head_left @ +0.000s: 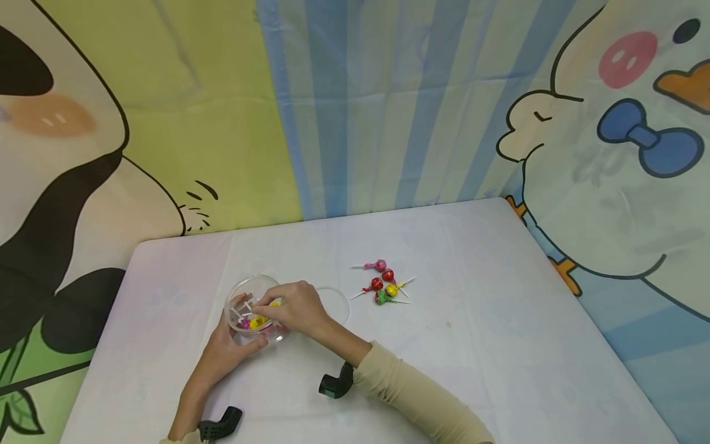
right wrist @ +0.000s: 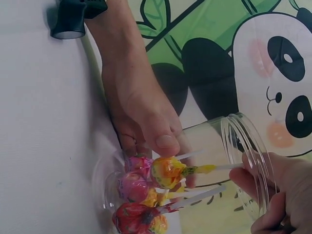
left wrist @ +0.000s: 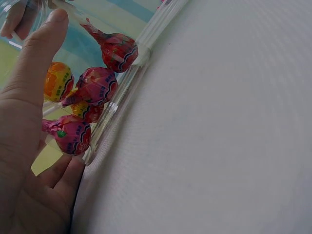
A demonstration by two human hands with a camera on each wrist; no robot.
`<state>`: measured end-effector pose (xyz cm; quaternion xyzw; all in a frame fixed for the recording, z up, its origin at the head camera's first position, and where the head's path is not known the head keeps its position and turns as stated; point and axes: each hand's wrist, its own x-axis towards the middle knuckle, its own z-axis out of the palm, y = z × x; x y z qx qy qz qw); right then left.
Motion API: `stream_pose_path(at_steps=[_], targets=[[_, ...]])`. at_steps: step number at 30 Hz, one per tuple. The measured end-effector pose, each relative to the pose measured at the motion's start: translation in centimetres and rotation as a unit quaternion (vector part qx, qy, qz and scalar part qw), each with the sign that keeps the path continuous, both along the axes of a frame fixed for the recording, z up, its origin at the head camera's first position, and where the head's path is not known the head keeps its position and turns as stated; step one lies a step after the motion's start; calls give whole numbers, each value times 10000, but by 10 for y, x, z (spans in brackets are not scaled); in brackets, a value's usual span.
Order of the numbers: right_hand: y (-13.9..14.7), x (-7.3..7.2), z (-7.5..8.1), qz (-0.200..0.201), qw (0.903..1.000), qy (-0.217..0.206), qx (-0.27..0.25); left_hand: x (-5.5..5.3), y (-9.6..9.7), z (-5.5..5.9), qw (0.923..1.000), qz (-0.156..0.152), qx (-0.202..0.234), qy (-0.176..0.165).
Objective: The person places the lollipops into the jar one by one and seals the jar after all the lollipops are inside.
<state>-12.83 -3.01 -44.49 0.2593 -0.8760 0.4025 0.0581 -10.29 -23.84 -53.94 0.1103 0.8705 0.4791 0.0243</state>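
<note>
A clear jar (head_left: 252, 290) with several wrapped lollipops in it stands on the table, tilted a little in the head view. My left hand (head_left: 230, 345) holds the jar round its side, thumb (left wrist: 44, 46) on the near wall. Pink and red lollipops (left wrist: 119, 52) show through the plastic, low in the jar. My right hand (head_left: 299, 308) reaches over the mouth. Its fingertips pinch the white stick of a yellow lollipop (right wrist: 166, 171) at the jar's rim (right wrist: 246, 141). Other sticks point up toward the mouth.
Right of the jar, partly behind my right wrist, lies a clear round lid (head_left: 339, 302). Several lollipops, among them a green one (head_left: 380, 297) and a pink one (head_left: 380, 265), lie in a group further right on the white table (head_left: 471, 345). Printed cloth (head_left: 377, 111) hangs behind.
</note>
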Motion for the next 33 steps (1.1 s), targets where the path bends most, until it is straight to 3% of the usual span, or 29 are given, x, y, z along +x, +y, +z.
stream_pose_path(at_steps=[9, 22, 27, 30, 33], targets=[[-2, 1, 16, -130, 9928, -266, 1157, 2, 0, 1, 9998, 43, -176, 68], [-4, -2, 16, -212, 9896, -526, 1326, 4, 2, 2, 9998, 38, -173, 89], [-1, -1, 13, -65, 9944, -367, 993, 3, 2, 1, 9998, 21, -99, 148], [1, -2, 8, 164, 9983, -116, 547, 4, 2, 3, 9997, 0, -47, 233], [3, -3, 3, 415, 9990, -145, 38, 4, 2, 3, 9996, -39, 32, 285]])
